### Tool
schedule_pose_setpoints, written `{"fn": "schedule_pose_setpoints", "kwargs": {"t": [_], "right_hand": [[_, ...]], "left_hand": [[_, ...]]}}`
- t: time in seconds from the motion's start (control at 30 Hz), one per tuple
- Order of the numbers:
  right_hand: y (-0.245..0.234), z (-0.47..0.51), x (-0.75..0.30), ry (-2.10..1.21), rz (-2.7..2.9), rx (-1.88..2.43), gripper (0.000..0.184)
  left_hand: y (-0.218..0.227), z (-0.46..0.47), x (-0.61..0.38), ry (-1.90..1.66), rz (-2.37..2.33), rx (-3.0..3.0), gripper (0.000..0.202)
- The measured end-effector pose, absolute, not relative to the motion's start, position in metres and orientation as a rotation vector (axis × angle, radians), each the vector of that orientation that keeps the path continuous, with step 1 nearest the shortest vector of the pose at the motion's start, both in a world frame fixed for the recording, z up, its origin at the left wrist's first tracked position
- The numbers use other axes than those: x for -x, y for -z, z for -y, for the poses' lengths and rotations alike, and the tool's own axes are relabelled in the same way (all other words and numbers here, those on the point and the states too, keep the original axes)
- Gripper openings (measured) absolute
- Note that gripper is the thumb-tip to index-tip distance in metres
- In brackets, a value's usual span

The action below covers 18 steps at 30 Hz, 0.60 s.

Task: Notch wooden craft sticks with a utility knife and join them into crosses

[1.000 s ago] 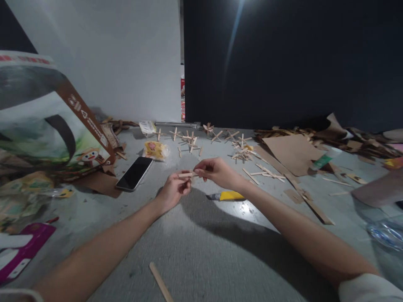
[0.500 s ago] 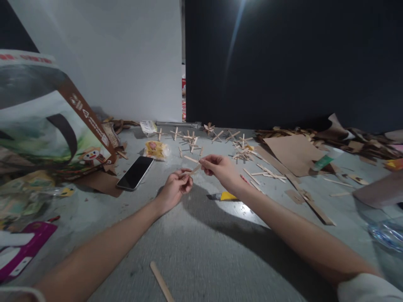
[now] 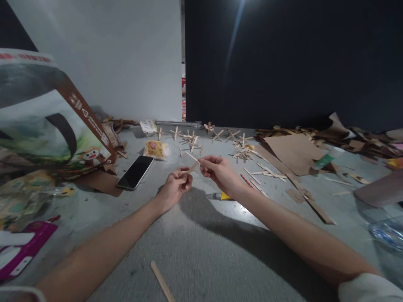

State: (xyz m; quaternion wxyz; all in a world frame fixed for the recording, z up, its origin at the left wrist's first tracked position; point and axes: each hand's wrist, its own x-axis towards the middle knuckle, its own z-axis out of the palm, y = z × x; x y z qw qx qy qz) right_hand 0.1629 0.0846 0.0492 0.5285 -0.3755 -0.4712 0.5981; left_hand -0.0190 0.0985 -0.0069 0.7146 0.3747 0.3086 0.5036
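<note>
Over the middle of the grey floor, my left hand (image 3: 175, 187) is closed in a pinch on a short wooden stick (image 3: 189, 169). My right hand (image 3: 220, 171) pinches a second thin wooden stick (image 3: 192, 157) that slants up to the left and crosses just above the first one. The fingertips of both hands nearly meet. Several glued stick crosses (image 3: 189, 138) lie farther back near the wall. A yellow utility knife (image 3: 220, 196) lies under my right wrist, partly hidden.
A black phone (image 3: 135, 172) lies to the left, beside a printed carton (image 3: 47, 121) and a snack packet (image 3: 155, 149). Cardboard sheets and scraps (image 3: 292, 153) cover the right. Loose sticks (image 3: 267, 172) lie there, and one stick (image 3: 161, 281) near me. A plastic bottle (image 3: 387, 233) sits at far right.
The sticks, held end to end before, are now apart and crossed. My right hand lifted its stick and tilted it up to the left. The left hand barely moved.
</note>
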Motion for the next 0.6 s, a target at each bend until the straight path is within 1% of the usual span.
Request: {"fn": "schedule_pose_setpoints", "kwargs": {"t": [0.17,0.27,0.43,0.6], "right_hand": [[-0.050,-0.083,-0.161,-1.397,1.143,0.865,0.049],[-0.048,-0.081,-0.160,-1.302,1.235,0.826,0.049],[-0.046,-0.076,-0.159,-1.088,1.409,0.722,0.042],[-0.044,-0.072,-0.158,-1.081,1.426,0.675,0.036]], "left_hand": [[0.006,-0.098,0.019,-1.111,-0.682,-0.774,0.034],[0.005,-0.097,0.020,-1.121,-0.672,-0.678,0.039],[0.007,-0.098,0.021,-1.113,-0.613,-0.685,0.039],[0.010,-0.098,0.021,-1.098,-0.563,-0.697,0.038]]}}
